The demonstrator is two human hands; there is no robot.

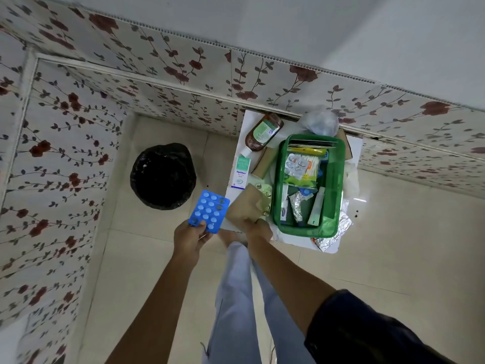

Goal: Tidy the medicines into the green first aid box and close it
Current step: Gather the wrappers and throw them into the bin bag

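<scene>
While the left hand [190, 239] was curled shut round the near corner of a blue blister pack [209, 212], thumb on top, it held the pack out over the floor tiles, just left of the white table [294, 239]. Most of the pack's pockets had white tablets, a few looked popped. The right hand [258, 228] was pinched closed on the near edge of a brown paper packet [246, 203] lying at the table's front left, right beside the green first aid box [338, 179]. The box sat open, already holding cotton buds, a foil strip and a couple of tubes. A brown bottle [263, 132] and a small white-and-green carton [241, 173] lay on the table left of the box. Crumpled foil [334, 236] poked out at its near right corner. A black-lined bin [163, 176] stood on the floor, well left.
</scene>
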